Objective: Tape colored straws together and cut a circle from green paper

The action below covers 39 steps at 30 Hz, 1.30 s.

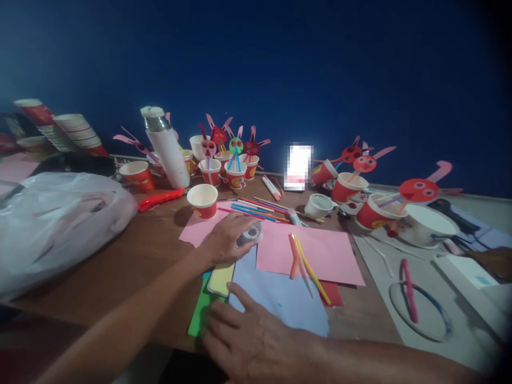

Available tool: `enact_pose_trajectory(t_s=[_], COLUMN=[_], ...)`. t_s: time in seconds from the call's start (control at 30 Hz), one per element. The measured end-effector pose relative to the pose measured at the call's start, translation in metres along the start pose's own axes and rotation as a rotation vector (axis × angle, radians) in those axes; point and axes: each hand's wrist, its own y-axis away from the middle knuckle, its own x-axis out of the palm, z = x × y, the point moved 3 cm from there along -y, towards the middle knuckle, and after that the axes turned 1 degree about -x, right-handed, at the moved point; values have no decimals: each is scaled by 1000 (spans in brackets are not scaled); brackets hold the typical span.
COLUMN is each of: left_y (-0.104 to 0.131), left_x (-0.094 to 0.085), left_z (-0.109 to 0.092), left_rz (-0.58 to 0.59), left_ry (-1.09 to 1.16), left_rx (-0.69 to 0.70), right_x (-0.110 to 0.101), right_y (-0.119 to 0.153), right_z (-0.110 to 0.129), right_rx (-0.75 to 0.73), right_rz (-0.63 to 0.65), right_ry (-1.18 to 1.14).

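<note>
My left hand (230, 237) has its fingers around a roll of clear tape (253, 232), above a pink sheet (200, 226). Nearer the table's front edge, my right hand (252, 333) is spread, palm down, over green paper (199, 314) and a blue sheet (268, 288). Its fingertips are beside a yellow pad (221, 280). To the right, orange and yellow straws (312, 269) rest on another pink sheet (340, 250). Behind my left hand stands a paper cup (202, 201), with colored sticks (256, 209) to its right.
Paper-faced figures stand in red cups (236, 175) at the back. A white flask (167, 149), red cutter (162, 199) and plastic bag (60, 224) lie left. At the right are a white mug (319, 204), a bowl (430, 226) and a pink pen (408, 290).
</note>
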Motion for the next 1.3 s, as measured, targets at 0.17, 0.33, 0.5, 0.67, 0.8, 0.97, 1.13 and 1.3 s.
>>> enact_pose_trajectory(t_s=[0.17,0.33,0.5,0.67,0.8,0.97,1.13,1.3], left_y=[1,1,1,0,-1,-2,-3,-4], left_x=[2,7,8,5,-5,-19,-29,-33], left_z=[4,5,6,4,6,10,7,9], left_rz=[23,67,52,18,-62,-122,-180,-220], left_ry=[-6,-24,-24,21,67,105,130,103], left_rx=[-2,6,-7,-17,-55,-118,-159,-186], right_x=[12,14,30,25,8,-28,-84,-102], right_y=[6,5,5,6,14,26,39,68], right_z=[12,19,18,20,15,2,-24,-66], right_rx=[-17,-57,160,78,88,35,120,303], right_rz=[-123,-282,-205,-260,-269,-97,-229,-519], right_ry=[104,74,138,93,-90,-347,-453,-355])
